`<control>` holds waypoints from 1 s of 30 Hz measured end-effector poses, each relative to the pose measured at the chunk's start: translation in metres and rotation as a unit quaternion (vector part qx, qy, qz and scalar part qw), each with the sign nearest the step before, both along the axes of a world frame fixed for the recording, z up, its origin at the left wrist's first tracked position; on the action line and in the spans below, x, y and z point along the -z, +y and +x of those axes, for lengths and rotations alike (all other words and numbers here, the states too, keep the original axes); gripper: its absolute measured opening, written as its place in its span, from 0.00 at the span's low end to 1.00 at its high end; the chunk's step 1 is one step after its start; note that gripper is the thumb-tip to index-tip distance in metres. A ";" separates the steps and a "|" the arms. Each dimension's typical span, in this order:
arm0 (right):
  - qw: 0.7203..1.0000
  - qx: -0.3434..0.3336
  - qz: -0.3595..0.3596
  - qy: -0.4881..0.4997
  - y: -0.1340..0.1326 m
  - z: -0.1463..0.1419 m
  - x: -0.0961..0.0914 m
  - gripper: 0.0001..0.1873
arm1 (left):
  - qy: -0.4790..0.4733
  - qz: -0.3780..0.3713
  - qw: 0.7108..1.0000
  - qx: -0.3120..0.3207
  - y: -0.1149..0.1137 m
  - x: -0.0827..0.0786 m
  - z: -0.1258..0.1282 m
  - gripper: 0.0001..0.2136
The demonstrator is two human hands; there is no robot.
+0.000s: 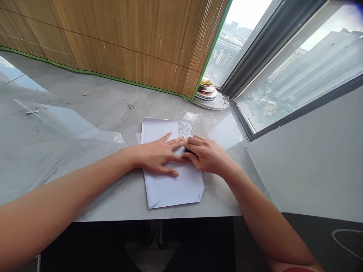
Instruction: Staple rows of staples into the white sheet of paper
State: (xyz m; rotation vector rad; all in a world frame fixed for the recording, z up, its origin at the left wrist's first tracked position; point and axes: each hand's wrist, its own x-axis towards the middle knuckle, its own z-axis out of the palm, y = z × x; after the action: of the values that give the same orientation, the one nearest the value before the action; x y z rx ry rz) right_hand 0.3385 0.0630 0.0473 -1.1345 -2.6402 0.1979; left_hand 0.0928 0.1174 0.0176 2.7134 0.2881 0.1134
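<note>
the paper (pixel 172 189) lies on the table (pixel 113 200) near the middle of its near edge, its two near corners creased. a grey patch (pixel 185 129) of small brick-like marks sits by the paper's far right corner, partly hidden by the hands. the left hand (pixel 159 155) is flat on the paper with its fingers spread wide, the longer ones reaching to the patch. the right hand (pixel 208 153) is curled at the paper's right edge, its thumb and fingers closed on a black thing (pixel 187 150) whose tip i cannot make out; fingers of both hands meet there. at the table's far right corner, plates (pixel 206 93) stand stacked beside the window (pixel 300 75). a green-edged blind (pixel 113 41) hangs along the far side, and dark slivers (pixel 131 107) lie beyond the paper's far left corner.
</note>
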 end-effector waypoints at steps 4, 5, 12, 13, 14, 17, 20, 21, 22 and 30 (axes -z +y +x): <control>0.996 -0.033 -0.045 0.076 0.008 0.023 -0.002 0.09 | 0.000 0.007 1.000 0.004 0.001 -0.001 -0.001 0.31; 0.994 -0.045 -0.057 0.083 0.010 0.030 -0.002 0.10 | 0.000 0.011 1.000 0.006 0.001 -0.001 -0.001 0.31; 0.978 -0.050 -0.183 0.083 0.028 0.075 -0.010 0.12 | 0.015 0.029 0.999 0.003 0.003 0.002 -0.002 0.35; 0.975 -0.039 -0.204 0.081 0.030 0.082 -0.010 0.12 | 0.019 0.032 0.999 -0.001 0.004 0.002 -0.002 0.37; 0.971 -0.028 -0.221 0.081 0.032 0.088 -0.010 0.13 | 0.022 0.034 0.999 -0.003 0.004 0.003 -0.002 0.38; 0.967 0.008 -0.239 0.092 0.037 0.106 -0.006 0.14 | 0.023 0.038 0.999 -0.007 0.006 0.005 -0.003 0.39; 0.971 0.071 -0.196 0.119 0.043 0.115 0.002 0.17 | 0.013 0.033 0.999 -0.015 0.009 0.008 -0.004 0.37; 0.971 0.103 -0.172 0.131 0.045 0.116 0.006 0.19 | 0.007 0.030 0.999 -0.019 0.010 0.009 -0.004 0.36; 0.969 0.135 -0.149 0.144 0.047 0.116 0.011 0.21 | -0.002 0.024 0.999 -0.022 0.011 0.010 -0.004 0.36; 0.911 0.288 -0.015 0.294 0.046 0.047 0.022 0.21 | -0.273 -0.087 0.942 -0.175 0.015 0.001 0.000 0.20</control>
State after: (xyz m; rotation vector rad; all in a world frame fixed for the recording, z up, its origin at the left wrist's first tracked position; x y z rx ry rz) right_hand 0.3852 0.1094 0.0249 -1.5170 -1.7103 0.3871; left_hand 0.0926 0.1319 0.0164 2.3096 0.5732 0.8783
